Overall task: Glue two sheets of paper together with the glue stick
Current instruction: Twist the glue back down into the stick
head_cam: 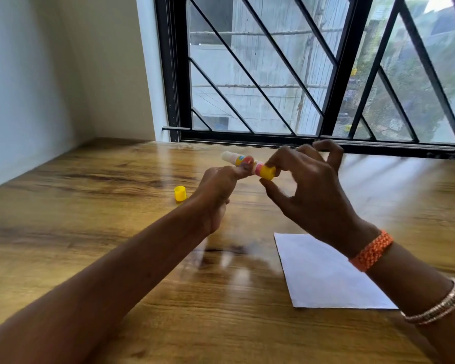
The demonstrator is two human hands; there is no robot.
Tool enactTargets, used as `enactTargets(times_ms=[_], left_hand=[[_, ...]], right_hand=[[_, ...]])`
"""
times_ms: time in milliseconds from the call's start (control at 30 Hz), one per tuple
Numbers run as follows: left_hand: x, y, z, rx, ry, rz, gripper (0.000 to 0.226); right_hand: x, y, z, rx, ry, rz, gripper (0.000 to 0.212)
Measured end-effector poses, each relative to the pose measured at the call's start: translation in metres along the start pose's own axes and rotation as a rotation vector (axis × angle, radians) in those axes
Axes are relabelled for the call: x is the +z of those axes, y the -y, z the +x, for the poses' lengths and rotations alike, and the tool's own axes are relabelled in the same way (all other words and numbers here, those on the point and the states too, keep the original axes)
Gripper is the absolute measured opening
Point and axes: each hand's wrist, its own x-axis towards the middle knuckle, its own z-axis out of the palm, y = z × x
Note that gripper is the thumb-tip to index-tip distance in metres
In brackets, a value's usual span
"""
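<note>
Your right forearm hides part of the paper (323,271). Your left hand (216,187) grips the glue stick (244,164) level; your right hand (310,185) pinches its yellow base, other fingers spread.

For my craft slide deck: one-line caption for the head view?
Left hand grips the uncapped glue stick, right hand pinches its yellow base; cap and paper on the table.

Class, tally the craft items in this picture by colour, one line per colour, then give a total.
Yellow: 1, the loose glue stick cap on the wooden table.
White: 1, the paper.
White and yellow: 1, the glue stick, gripped by the left hand; the right hand pinches its yellow base.
Total: 3
</note>
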Motion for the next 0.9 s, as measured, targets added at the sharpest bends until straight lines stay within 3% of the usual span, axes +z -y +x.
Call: enactTargets(times_ms=[133, 200, 300, 467, 567, 633, 800, 900], left_hand=[[-0.001, 0.006, -0.004, 0.025, 0.046, -0.001, 0.028], [-0.001, 0.007, -0.005, 0.046, 0.061, -0.001, 0.026], [0.001, 0.006, -0.003, 0.051, 0.045, -0.031, 0.027], [0.001, 0.004, -0.003, 0.000, 0.001, -0.112, 0.011], [0.002, 0.007, -0.005, 0.015, 0.005, -0.134, 0.019], [0.004, 0.010, -0.006, 0.054, 0.019, -0.139, 0.022], [0.007, 0.013, -0.006, 0.106, 0.106, -0.177, 0.015], [0.005, 0.010, -0.003, 0.105, 0.106, -0.228, 0.014]], right_hand=[[0.001, 0.015, 0.005, 0.636, 0.236, 0.846, 0.039], [0.001, 0.014, 0.006, 0.775, 0.258, 1.063, 0.034], [0.001, 0.016, 0.007, 0.713, 0.174, 0.953, 0.020], [0.006, 0.010, 0.000, -0.020, -0.023, -0.093, 0.017], [0.003, 0.011, -0.001, -0.125, -0.036, -0.301, 0.015], [0.003, 0.014, -0.004, -0.005, -0.055, -0.145, 0.017], [-0.001, 0.023, 0.004, 0.618, -0.018, 0.693, 0.019], [0.000, 0.025, 0.009, 0.739, 0.032, 0.890, 0.017]])
